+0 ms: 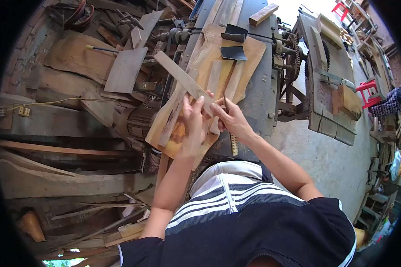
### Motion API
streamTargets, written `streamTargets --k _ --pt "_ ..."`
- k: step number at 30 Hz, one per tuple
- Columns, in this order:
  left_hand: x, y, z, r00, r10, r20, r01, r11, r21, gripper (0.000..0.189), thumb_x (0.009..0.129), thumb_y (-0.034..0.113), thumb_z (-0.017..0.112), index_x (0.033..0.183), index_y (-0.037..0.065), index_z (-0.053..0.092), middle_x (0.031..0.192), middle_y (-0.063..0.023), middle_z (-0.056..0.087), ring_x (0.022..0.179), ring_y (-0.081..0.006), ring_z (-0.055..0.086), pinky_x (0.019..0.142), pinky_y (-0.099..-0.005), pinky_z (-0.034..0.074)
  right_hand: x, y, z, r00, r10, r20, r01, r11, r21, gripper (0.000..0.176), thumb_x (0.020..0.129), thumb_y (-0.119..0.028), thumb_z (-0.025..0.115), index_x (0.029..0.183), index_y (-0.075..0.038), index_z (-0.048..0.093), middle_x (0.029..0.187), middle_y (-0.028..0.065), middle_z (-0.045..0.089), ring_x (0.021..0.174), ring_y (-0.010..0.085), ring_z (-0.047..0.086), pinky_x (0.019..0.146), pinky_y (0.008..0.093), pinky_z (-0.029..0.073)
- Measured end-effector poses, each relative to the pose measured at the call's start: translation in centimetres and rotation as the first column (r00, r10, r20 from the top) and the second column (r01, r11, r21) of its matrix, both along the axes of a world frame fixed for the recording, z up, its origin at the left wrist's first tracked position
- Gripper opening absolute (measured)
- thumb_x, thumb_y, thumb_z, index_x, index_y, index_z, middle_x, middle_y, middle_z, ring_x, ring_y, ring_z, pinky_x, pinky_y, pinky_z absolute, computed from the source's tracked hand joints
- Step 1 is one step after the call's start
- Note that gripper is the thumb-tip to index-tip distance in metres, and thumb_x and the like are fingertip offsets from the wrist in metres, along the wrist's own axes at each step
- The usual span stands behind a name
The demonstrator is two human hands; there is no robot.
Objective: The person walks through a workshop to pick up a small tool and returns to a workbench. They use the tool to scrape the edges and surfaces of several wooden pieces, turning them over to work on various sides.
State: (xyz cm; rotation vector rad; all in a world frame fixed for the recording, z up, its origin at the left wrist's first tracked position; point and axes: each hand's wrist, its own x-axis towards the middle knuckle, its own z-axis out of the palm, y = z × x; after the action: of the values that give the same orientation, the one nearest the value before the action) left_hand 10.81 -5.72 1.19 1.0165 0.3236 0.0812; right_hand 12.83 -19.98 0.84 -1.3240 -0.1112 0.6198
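My left hand [194, 116] is closed round the near end of a flat wooden strip [178, 73], which slants up and away to the left. My right hand [234, 119] meets it at that end, thumb against the wood and fingers curled. A thin dark piece [225, 95] sticks up from the right hand's fingers; I cannot tell what it is. Beneath both hands lies a wide wooden board [251, 62] bearing more wooden strips [214, 73]. Black curled sheets, like sandpaper [234, 53], rest on its far part. Below my right hand shows a yellowish ridged strip [234, 145].
The board lies on a grey metal machine table [258, 107]. A wood block [263, 14] sits at its far end. To the right stands another bench [329, 89] with a thick block [346, 102], near a red stool [366, 92]. Planks and offcuts [75, 178] crowd the left side.
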Motion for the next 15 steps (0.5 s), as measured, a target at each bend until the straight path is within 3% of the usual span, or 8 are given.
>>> streamTargets --k 1,2,4,5,6,8,9,15 --pt "1.0 -0.1 -1.2 0.992 0.104 0.068 -0.097 0.991 -0.090 0.043 0.097 0.012 0.053 0.135 0.005 0.034 0.116 -0.0155 0.056 0.093 -0.0230 0.069 0.072 -0.0357 0.061 0.1 -0.2 -0.6 0.989 0.049 0.140 -0.032 0.992 -0.120 0.042 0.102 -0.041 0.056 0.117 -0.001 0.053 0.077 0.0041 0.061 0.065 0.0110 0.060 0.054 0.0281 0.046" --pt "0.7 0.4 -1.6 0.993 0.101 0.064 -0.095 0.991 -0.093 0.043 0.097 0.012 0.053 0.135 0.005 0.034 0.116 -0.0155 0.056 0.093 -0.0230 0.069 0.072 -0.0357 0.061 0.4 -0.7 -1.3 0.989 0.046 0.137 -0.030 0.992 -0.123 0.042 0.102 -0.041 0.056 0.117 -0.001 0.053 0.077 0.0041 0.061 0.065 0.0110 0.060 0.054 0.0281 0.046" --pt "-0.2 1.7 -0.9 0.999 -0.023 -0.032 0.028 0.986 0.164 0.039 0.097 0.007 0.049 0.134 0.007 0.038 0.097 -0.0078 0.054 0.078 -0.0190 0.067 0.065 -0.0375 0.062 1.1 -2.5 -2.6 0.978 0.028 0.207 0.044 0.941 -0.335 0.039 0.108 -0.039 0.042 0.121 -0.004 0.052 0.084 0.0077 0.059 0.062 0.0095 0.051 0.050 0.0264 0.039" --pt "-0.8 1.6 -0.5 0.996 -0.047 -0.071 0.059 0.983 0.171 0.032 0.102 0.015 0.045 0.133 0.008 0.039 0.093 -0.0064 0.052 0.061 -0.0153 0.059 0.055 -0.0336 0.057 1.6 -3.7 -3.1 0.949 0.136 0.285 0.014 0.883 -0.468 0.044 0.109 -0.040 0.034 0.132 -0.006 0.048 0.109 0.0184 0.062 0.084 0.0188 0.061 0.064 0.0333 0.048" --pt "-1.4 1.7 -0.8 0.996 -0.054 -0.077 0.067 0.983 0.171 0.032 0.102 0.015 0.045 0.133 0.008 0.039 0.093 -0.0064 0.052 0.061 -0.0153 0.059 0.055 -0.0336 0.057 1.8 -4.3 -3.6 0.951 0.130 0.279 0.017 0.883 -0.468 0.044 0.109 -0.040 0.034 0.132 -0.006 0.048 0.109 0.0184 0.062 0.084 0.0188 0.061 0.064 0.0333 0.048" --pt "-2.4 1.8 -2.0 0.968 -0.204 -0.144 0.205 0.979 -0.009 0.031 0.107 0.026 0.040 0.134 0.010 0.040 0.094 -0.0068 0.052 0.060 -0.0148 0.055 0.049 -0.0291 0.050 1.8 -5.2 -4.8 0.941 0.170 0.292 0.029 0.821 -0.571 0.050 0.109 -0.040 0.035 0.140 -0.002 0.042 0.127 0.0248 0.058 0.110 0.0285 0.061 0.087 0.0380 0.050" --pt "-2.6 1.2 -2.7 0.958 -0.202 -0.202 0.201 0.979 -0.026 0.033 0.109 0.033 0.037 0.134 0.012 0.041 0.094 -0.0066 0.053 0.060 -0.0149 0.054 0.048 -0.0278 0.047 1.6 -4.8 -5.2 0.892 0.156 0.423 0.120 0.823 -0.556 0.049 0.107 -0.036 0.038 0.137 0.002 0.044 0.122 0.0294 0.058 0.123 0.0417 0.054 0.101 0.0447 0.043" --pt "-2.1 -1.8 -8.0 0.968 -0.124 -0.217 0.090 0.983 -0.158 0.032 0.109 0.036 0.033 0.132 0.014 0.040 0.090 -0.0073 0.055 0.062 -0.0156 0.055 0.052 -0.0312 0.049 0.9 -4.3 -5.6 0.841 0.283 0.461 0.100 0.755 -0.647 0.046 0.105 -0.031 0.042 0.139 0.001 0.043 0.122 0.0266 0.060 0.116 0.0437 0.057 0.095 0.0477 0.048"
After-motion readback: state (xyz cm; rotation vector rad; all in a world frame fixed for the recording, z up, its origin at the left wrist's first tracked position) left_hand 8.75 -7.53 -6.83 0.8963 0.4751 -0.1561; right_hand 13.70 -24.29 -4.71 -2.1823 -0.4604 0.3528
